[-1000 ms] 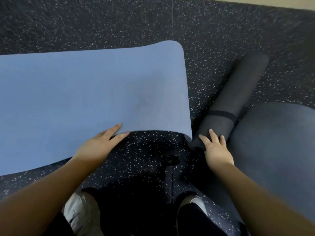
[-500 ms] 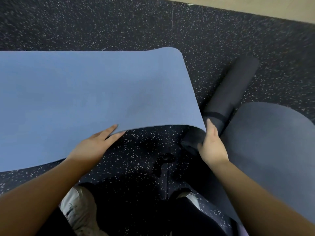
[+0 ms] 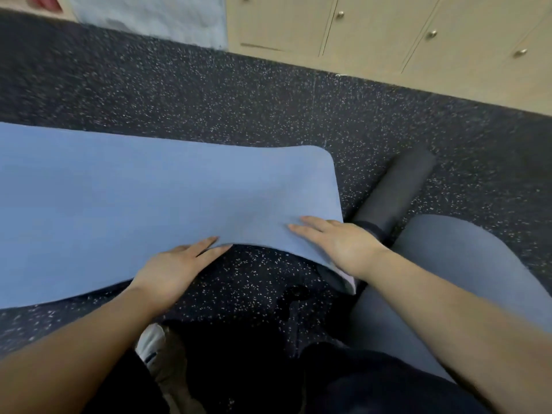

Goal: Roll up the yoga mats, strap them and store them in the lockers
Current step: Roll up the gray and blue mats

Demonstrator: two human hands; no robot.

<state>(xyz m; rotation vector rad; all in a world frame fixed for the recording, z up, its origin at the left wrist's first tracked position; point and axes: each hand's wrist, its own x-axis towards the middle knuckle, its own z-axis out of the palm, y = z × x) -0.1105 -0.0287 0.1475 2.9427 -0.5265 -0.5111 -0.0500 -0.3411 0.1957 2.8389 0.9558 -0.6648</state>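
A blue yoga mat [image 3: 134,204] lies unrolled across the left of the speckled floor, its near right end raised off the floor. My left hand [image 3: 174,265] touches the mat's near edge with straight fingers. My right hand [image 3: 334,240] rests flat, palm down, on top of the mat near its right corner, which curls down beneath my wrist. A dark rolled mat [image 3: 397,186] lies just right of that corner, its near end hidden behind my right hand. A grey mat [image 3: 454,273] lies flat at the right, under my right forearm.
Beige lockers [image 3: 373,34] with small metal knobs, all shut, line the far edge of the floor. A pale blue panel [image 3: 149,16] stands left of them. My white shoe [image 3: 152,345] is below, between my arms.
My right hand has left the dark roll and the mat's corner and now lies flat on top of the blue mat. The view has tilted up, bringing the lockers into sight.
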